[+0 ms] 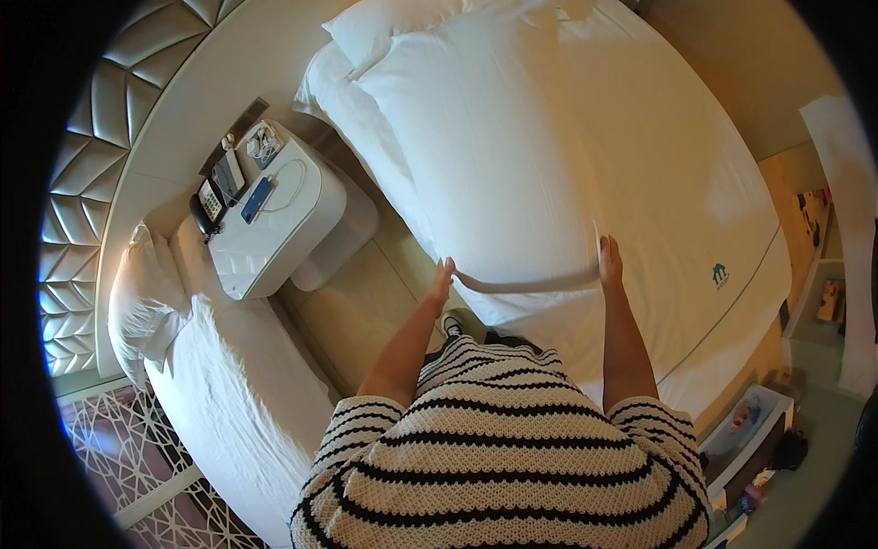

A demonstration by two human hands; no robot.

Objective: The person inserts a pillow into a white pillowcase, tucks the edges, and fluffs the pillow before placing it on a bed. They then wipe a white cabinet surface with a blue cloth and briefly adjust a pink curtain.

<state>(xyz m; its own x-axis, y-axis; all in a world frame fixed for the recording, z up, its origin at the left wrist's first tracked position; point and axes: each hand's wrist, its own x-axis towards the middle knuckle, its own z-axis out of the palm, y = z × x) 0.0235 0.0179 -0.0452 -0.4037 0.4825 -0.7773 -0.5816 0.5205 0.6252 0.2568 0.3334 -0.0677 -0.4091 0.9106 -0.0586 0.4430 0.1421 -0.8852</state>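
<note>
A large white pillow (494, 158) lies on the bed in front of me, its near end towards my body. My left hand (442, 281) touches its near left corner, fingers pointing away from me. At the near right corner my right hand (610, 261) is against the side, beside a raised ridge of white cloth. Between the hands the near edge sags in a shadowed curve, with a white cloth panel (542, 309) below it. Whether the fingers pinch the cloth or only press on it cannot be made out.
Left of the bed stands a white nightstand (274, 226) with a telephone (208, 200), a blue phone (257, 200) and a cable. A second bed (226, 370) with a pillow (147, 295) is further left. Open containers (744, 418) stand on the floor at right.
</note>
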